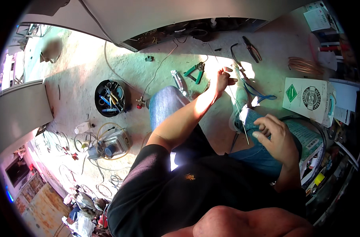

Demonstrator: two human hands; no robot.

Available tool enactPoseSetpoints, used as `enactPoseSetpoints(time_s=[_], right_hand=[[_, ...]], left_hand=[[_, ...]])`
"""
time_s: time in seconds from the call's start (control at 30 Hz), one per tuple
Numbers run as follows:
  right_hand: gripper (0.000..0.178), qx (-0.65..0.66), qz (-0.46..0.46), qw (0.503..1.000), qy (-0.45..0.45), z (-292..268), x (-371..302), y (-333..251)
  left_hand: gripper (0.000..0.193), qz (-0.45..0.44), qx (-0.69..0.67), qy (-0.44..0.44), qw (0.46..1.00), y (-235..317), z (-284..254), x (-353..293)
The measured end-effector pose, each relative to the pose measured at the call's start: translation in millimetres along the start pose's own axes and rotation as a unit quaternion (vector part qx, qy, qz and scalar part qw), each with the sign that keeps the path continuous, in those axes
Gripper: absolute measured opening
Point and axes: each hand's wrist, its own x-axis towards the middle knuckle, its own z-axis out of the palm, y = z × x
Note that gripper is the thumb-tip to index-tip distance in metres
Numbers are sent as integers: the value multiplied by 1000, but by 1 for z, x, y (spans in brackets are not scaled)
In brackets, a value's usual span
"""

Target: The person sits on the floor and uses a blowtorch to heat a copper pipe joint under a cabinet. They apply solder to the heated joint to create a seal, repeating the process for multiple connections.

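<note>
"What stands over on your left?"
"A round black bucket (123, 103) of hand tools, on the concrete floor (77, 98)."

"And how is that arm carried?"
"Bent at the elbow. My bare left forearm (184, 118) leaves the black sleeve (148, 166) and slants up and to the right, across my denim-covered left knee (168, 100). Near the wrist lie green-handled pliers (195, 74), apart from me."

"What about the hand itself?"
"My left hand (222, 81) reaches well forward, fingertips pointing right. The grip is narrow, closed on a thin rod (240, 111); exactly which fingers pinch it, I can't tell."

"Where does the rod run?"
"On a slant, from beyond my left hand back toward me, its near end above my right leg (249, 152). Blue tubing (262, 96) lies on the floor to its right."

"Your other hand?"
"My right hand (277, 138) hangs just beside the rod's near end, seemingly without touching it. The wrist comes up from below, the fingers curl loosely leftward, and the thumb stands apart from them: a half-wide, relaxed grip, with nothing visible in it."

"Anything past that?"
"A white cardboard box (298, 108), beyond my right hand."
</note>
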Motion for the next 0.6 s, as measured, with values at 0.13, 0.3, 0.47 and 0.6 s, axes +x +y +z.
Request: enactPoseSetpoints(time_s=[0.13, 0.3, 0.47, 0.6], right_hand=[[30, -21, 22, 999, -30, -6, 4, 0], [33, -35, -36, 997, -54, -8, 3, 3], [23, -2, -37, 999, -21, -18, 2, 3], [21, 20, -85, 996, 28, -24, 4, 2]], left_hand=[[25, -28, -5, 33, 999, 10, 2, -3], [22, -61, -8, 59, 996, 11, -19, 4], [14, -42, 26, 39, 998, 16, -17, 1], [21, 8, 133, 14, 991, 0, -39, 10]])
